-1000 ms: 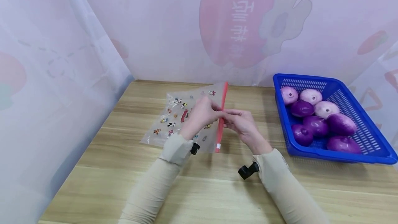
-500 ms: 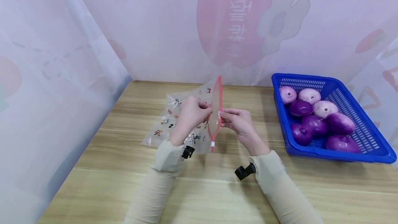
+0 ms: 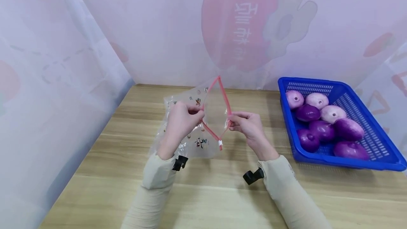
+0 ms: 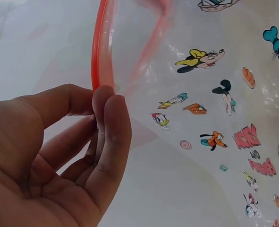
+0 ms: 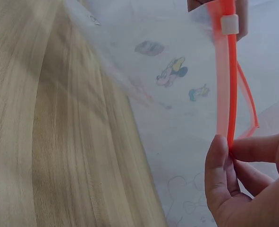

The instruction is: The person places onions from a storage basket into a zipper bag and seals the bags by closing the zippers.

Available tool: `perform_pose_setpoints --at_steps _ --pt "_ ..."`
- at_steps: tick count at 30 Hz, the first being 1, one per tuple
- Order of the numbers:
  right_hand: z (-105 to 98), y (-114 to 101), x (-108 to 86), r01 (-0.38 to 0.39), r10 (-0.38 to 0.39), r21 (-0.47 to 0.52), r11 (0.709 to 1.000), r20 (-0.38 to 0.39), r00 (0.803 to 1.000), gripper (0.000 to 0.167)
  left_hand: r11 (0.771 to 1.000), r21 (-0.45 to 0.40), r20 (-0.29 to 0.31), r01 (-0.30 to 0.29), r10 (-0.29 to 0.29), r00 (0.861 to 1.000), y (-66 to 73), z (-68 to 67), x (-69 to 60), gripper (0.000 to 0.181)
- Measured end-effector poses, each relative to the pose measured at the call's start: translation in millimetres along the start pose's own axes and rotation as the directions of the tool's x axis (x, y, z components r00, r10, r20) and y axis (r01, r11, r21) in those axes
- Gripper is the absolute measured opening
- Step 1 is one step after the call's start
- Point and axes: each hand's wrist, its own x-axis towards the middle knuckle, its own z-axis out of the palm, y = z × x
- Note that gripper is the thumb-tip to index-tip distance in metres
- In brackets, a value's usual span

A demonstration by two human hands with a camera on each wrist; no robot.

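A clear zipper bag (image 3: 194,147) printed with small cartoon figures lies over the wooden table, its red-edged mouth spread apart in a diamond. My left hand (image 3: 182,123) pinches the left edge of that mouth between thumb and fingers. On the opposite side, my right hand (image 3: 249,128) pinches the right edge. A white slider (image 3: 220,143) sits at the near end of the red zip strip (image 4: 97,47). In the right wrist view the slider (image 5: 229,24) shows above the right fingertips (image 5: 218,146). The bag's inside shows nothing in it.
To the right stands a blue plastic basket (image 3: 381,163) holding several purple and pale onions (image 3: 349,128). Behind the wooden table (image 3: 210,200) hangs a pale printed curtain (image 3: 165,27), with another along the left side.
The bag's mouth, closed together a second ago, has been pulled wide. My left hand has moved left with its edge, while the right hand has stayed nearly in place.
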Motion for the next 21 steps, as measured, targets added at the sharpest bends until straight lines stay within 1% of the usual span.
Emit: perform_pose_setpoints --at_steps 2,3,7,12,18,21 --pt "-2 0 0.7 0.001 -0.001 -0.005 1.000 -0.010 1.000 0.031 1.000 0.007 -0.022 -0.017 0.017 1.000 -0.4 -3.1 -0.7 0.019" --pt "-2 0 0.9 0.000 0.000 -0.005 1.000 -0.014 1.000 0.032 1.000 0.003 -0.030 -0.017 0.017 0.999 -0.6 -4.6 -1.3 0.018" --pt "-5 2 0.9 0.007 -0.007 -0.005 1.000 -0.026 1.000 0.030 1.000 -0.024 -0.040 0.009 -0.010 0.999 0.1 -8.6 -3.7 0.018" --pt "-7 3 -2.0 0.000 -0.001 -0.010 1.000 -0.036 0.999 0.027 0.999 -0.041 -0.035 0.033 -0.035 0.999 2.8 -9.7 -5.1 0.017" --pt "-11 4 -2.3 0.009 -0.010 -0.011 1.000 -0.044 0.999 0.027 0.995 -0.081 -0.030 0.060 -0.063 0.998 5.6 -10.7 -3.9 0.015" --pt "-12 4 -1.6 0.010 -0.011 -0.007 1.000 -0.039 0.999 0.027 0.993 -0.092 -0.015 0.074 -0.076 0.997 6.6 -11.0 -2.9 0.014"
